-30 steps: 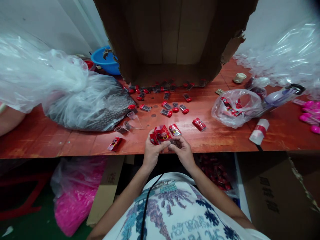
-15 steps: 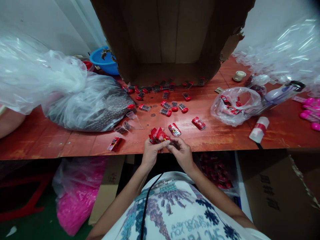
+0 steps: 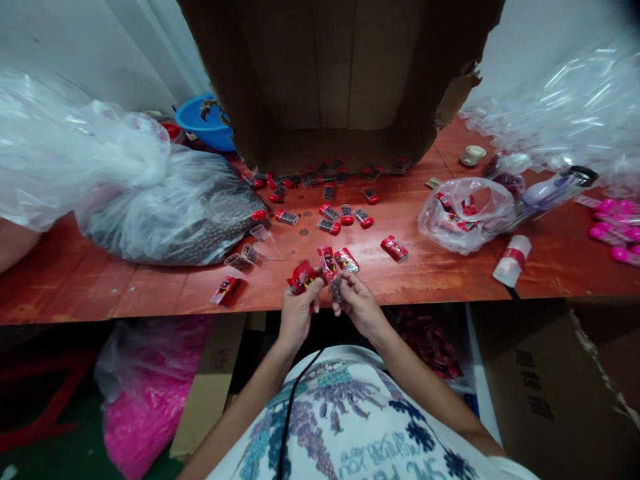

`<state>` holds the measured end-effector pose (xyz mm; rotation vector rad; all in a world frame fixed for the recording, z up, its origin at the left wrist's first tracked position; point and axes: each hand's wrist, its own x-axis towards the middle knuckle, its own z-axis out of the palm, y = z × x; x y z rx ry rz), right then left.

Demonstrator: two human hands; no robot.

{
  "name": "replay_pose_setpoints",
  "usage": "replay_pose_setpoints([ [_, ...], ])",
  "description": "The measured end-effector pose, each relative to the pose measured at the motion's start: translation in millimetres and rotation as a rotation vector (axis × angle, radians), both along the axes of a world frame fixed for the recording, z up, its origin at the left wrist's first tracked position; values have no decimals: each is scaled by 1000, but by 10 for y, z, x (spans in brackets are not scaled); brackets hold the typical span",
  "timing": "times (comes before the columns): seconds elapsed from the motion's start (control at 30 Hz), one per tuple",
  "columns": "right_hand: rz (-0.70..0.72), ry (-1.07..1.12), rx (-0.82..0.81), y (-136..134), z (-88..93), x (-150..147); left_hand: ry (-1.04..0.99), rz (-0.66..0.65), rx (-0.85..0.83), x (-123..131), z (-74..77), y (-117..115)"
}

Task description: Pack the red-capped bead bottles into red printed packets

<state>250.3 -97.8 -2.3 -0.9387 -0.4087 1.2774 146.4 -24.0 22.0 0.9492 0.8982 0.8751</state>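
My left hand (image 3: 297, 315) is closed on a bunch of printed red wrappers (image 3: 301, 273) over the table's front edge. My right hand (image 3: 363, 310) pinches a small clear tube of dark balls (image 3: 337, 289). One red wrapper (image 3: 327, 260) stands up from between the two hands, against the tube's far end. Just beyond lies a red packet (image 3: 347, 260), and another red packet (image 3: 395, 249) is to its right. A third red packet (image 3: 229, 290) lies left of my hands. Several red-capped tubes (image 3: 330, 227) of dark balls are scattered farther back.
A torn cardboard box (image 3: 330, 143) opens toward me at the back. On the left is a big plastic bag of dark balls (image 3: 195, 213), with clear cups (image 3: 239, 260) beside it. A clear bag of red packets (image 3: 467, 217) and a white roll (image 3: 513, 263) stand right.
My hands have moved slightly apart. The tube of dark balls now shows in my right hand, and one red wrapper stands upright away from the bunch in my left.
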Motion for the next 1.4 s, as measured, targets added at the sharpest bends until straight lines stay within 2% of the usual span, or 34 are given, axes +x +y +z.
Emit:
replay_pose_setpoints([
  [0.07,68,97,-1,-10,26,6,-27,8,-26,-24,-14,36],
  [0.2,188,203,-7,-56,52,-46,-9,-106,-80,-68,24,87],
  [0.27,240,204,22,-72,50,-73,-3,-122,-79,-83,70,96],
  [0.33,249,151,65,-77,43,-88,-6,-84,-54,-91,120,99],
  [0.43,160,-14,73,-71,39,-97,-10,-50,-23,-94,174,101],
  [0.6,58,-257,67,-68,52,-128,-29,-129,-17,-88,180,87],
  [0.8,-116,-522,22,-86,44,-130,-40,-51,-28,-49,153,68],
  [0.9,-141,-662,55,-97,32,-118,-67,-26,-55,-25,148,57],
  [1.03,-208,-748,110,-109,-6,-125,-112,12,-75,-1,142,43],
  [1.27,-252,-881,115,-117,-65,-146,-91,-102,-77,2,190,10],
  [1.4,-269,-967,138,-121,-62,-164,-55,-82,-74,9,197,-8],
])
